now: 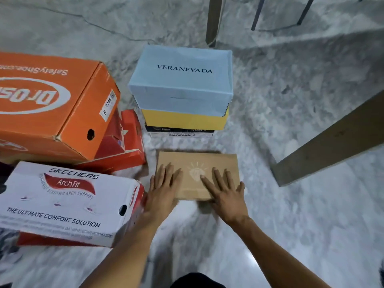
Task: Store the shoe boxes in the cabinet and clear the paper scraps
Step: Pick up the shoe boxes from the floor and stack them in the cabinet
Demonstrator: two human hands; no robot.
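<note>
Storage appears not begun: left hand (164, 189) and right hand (225, 189) rest flat, fingers straight, on the brown box (197, 163) on the floor (291, 215); other shoe boxes (180, 80) remain unstored, no cabinet visible.

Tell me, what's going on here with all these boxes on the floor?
A person is handling shoe boxes on the floor. The left hand and right hand lie flat on a brown cardboard box with a diamond logo. Beyond it, a light blue VERANEVADA box tops a yellow box. To the left sit an orange box, a red box and a white Skechers box. No cabinet shows.
</note>
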